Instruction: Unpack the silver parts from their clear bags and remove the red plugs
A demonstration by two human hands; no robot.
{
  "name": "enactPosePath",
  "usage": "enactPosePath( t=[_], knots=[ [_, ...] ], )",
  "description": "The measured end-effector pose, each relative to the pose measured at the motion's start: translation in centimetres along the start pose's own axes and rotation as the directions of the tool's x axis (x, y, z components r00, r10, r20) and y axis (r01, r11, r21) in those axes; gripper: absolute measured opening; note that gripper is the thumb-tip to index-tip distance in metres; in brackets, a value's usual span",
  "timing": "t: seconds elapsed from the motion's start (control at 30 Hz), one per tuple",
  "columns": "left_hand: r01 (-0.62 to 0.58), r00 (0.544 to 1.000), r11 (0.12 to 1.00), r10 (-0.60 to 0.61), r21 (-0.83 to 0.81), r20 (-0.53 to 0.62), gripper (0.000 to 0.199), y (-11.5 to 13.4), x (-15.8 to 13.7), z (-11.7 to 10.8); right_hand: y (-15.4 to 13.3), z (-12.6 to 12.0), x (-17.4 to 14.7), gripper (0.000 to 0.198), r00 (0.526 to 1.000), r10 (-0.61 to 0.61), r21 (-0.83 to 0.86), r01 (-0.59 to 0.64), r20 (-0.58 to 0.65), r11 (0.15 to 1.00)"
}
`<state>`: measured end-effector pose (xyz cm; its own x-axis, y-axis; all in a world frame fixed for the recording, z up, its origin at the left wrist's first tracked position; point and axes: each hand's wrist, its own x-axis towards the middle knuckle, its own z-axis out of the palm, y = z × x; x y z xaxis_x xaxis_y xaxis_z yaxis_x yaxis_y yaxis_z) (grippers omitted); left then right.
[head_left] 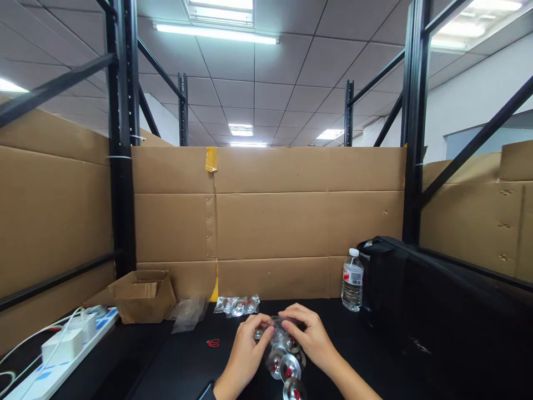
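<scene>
Several shiny round metal pieces with red centres (290, 368) lie bunched on the black table between my hands, the nearest ones close to the bottom of the view. At their far end is a crinkled clear plastic bag (278, 321). My left hand (249, 349) is closed, thumb and fingers pinching the left side of the bag beside one metal piece. From the right, my right hand (312, 340) grips the bag's other side between thumb and fingers. How far the bag covers the metal pieces is hard to see.
Behind my hands lies another clear bag of shiny pieces (238, 305). Left of it are flat clear bags (189, 315), an open cardboard box (144, 297), a red tie (212, 343) and a power strip (89, 347). A water bottle (352, 282) and a black bag (416, 311) stand right.
</scene>
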<state>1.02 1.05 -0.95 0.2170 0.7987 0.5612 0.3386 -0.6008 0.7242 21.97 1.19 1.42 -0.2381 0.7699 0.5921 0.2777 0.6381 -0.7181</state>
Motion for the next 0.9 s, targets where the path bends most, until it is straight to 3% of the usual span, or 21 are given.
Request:
enactPosePath(
  t=[0.1, 0.23, 0.4, 0.57, 0.7, 0.8, 0.9],
  knots=[
    [0.005, 0.999, 0.994, -0.009, -0.111, -0.036, 0.027, 0.3, 0.3, -0.3, 0.6, 0.3, -0.1, 0.047, 0.989, 0.142, 0.144, -0.146, 0.042, 0.979],
    [0.026, 0.999, 0.977, -0.033, -0.212, -0.028, 0.025, 0.5, 0.5, -0.6, 1.0, 0.5, 0.0, 0.038, 0.965, 0.239, 0.294, -0.261, 0.109, 0.92],
    [0.133, 0.991, 0.922, -0.113, -0.364, 0.076, 0.037, 0.2, 0.5, -0.6, 0.1, 0.2, 0.1, 0.037, 0.971, 0.237, 0.354, -0.229, 0.019, 0.907],
    [0.164, 0.986, 0.889, -0.149, -0.428, 0.07, 0.041, 0.1, 0.6, -0.3, -0.1, 0.2, 0.0, 0.042, 0.967, 0.24, 0.391, -0.255, 0.087, 0.884],
    [0.192, 0.98, 0.856, -0.192, -0.48, 0.05, 0.045, 0.1, 0.8, -0.3, 0.1, 0.3, 0.2, 0.049, 0.964, 0.258, 0.413, -0.263, 0.068, 0.872],
    [0.224, 0.974, 0.825, -0.213, -0.518, 0.082, 0.048, -0.4, 0.8, -0.3, 0.2, 0.3, 0.3, 0.053, 0.966, 0.259, 0.405, -0.233, -0.01, 0.884],
    [0.212, 0.976, 0.819, -0.204, -0.534, 0.076, 0.043, -1.0, 0.7, -0.2, 0.3, 0.4, 0.2, 0.043, 0.971, 0.225, 0.365, -0.183, -0.076, 0.913]
  ],
)
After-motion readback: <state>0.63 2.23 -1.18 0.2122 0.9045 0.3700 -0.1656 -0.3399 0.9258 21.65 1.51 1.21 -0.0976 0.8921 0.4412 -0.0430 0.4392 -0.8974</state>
